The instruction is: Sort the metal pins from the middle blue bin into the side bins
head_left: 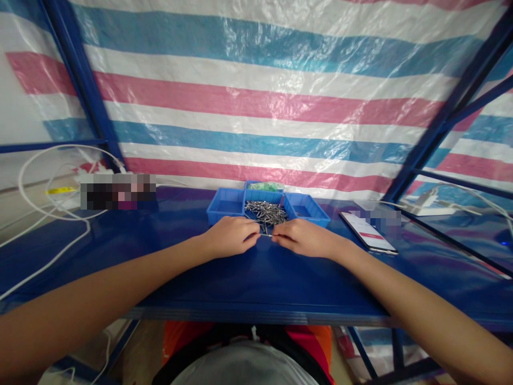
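My left hand and my right hand meet low over the blue table, fingers closed in a pinch. A thin, shiny metal piece spans the small gap between the fingertips, one end at each hand; its exact kind is too small to tell. Just beyond the fingers, a pile of small slender metal pieces fills the middle blue bin and reaches its near side. A left blue bin and a right blue bin flank it, close behind my hands.
Behind the pile, another blue bin holds a green plastic-looking bundle. A phone lies right of my right hand on the blue table. White cables run along the left. Blue metal posts and a striped plastic sheet enclose the back.
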Demonstrator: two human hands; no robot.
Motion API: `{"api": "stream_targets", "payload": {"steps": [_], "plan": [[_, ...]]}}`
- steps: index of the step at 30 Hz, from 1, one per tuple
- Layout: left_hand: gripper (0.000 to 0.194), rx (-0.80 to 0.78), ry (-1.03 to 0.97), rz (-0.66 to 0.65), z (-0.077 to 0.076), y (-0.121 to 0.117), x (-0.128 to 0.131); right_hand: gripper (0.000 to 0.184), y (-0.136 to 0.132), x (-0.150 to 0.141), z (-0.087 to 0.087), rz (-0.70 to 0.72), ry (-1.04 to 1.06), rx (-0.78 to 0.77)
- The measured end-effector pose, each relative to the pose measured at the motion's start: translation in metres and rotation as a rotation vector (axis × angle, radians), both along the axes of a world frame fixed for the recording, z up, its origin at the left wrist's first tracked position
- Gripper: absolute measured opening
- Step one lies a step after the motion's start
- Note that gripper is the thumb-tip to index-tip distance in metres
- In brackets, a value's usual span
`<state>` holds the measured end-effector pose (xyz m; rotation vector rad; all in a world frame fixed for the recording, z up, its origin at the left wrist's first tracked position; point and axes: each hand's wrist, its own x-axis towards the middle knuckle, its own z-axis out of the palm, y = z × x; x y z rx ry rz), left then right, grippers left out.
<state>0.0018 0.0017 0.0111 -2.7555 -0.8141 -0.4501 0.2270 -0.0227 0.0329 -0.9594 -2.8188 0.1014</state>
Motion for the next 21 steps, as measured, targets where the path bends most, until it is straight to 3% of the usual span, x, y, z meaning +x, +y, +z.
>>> {"api": "stream_targets", "payload": {"steps": [21], "plan": [[0.022,0.065,-0.078,-0.054,0.0004,0.0004,-0.0009,0.016,-0.0006,0.0010,0.0012,-0.001,-0.012,-0.013]]}}
